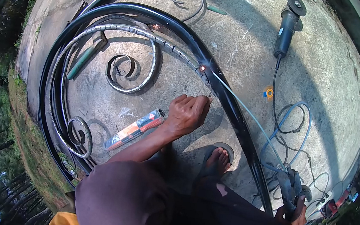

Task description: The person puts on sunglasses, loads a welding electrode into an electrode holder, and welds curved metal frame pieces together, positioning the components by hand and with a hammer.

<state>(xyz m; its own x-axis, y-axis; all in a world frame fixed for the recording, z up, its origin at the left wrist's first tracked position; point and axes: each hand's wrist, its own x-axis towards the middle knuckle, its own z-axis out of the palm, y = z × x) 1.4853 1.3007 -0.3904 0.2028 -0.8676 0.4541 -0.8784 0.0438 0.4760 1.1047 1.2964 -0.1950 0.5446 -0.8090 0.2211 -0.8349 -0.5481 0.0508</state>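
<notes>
My right hand, at the lower right, grips a welding electrode holder. A long, thin welding rod runs from the holder up to the black curved pipe. A bright glowing spot shows near the rod's tip, where a segmented metal scroll meets the pipe. My left hand is closed in a fist below that joint, just left of the pipe. Whatever its fingers may hold is hidden.
An angle grinder lies at the upper right, its cord trailing down to tangled cables. A green-handled hammer, a flat metal coil and a packet of rods lie on the concrete. A sandalled foot stands beside the pipe.
</notes>
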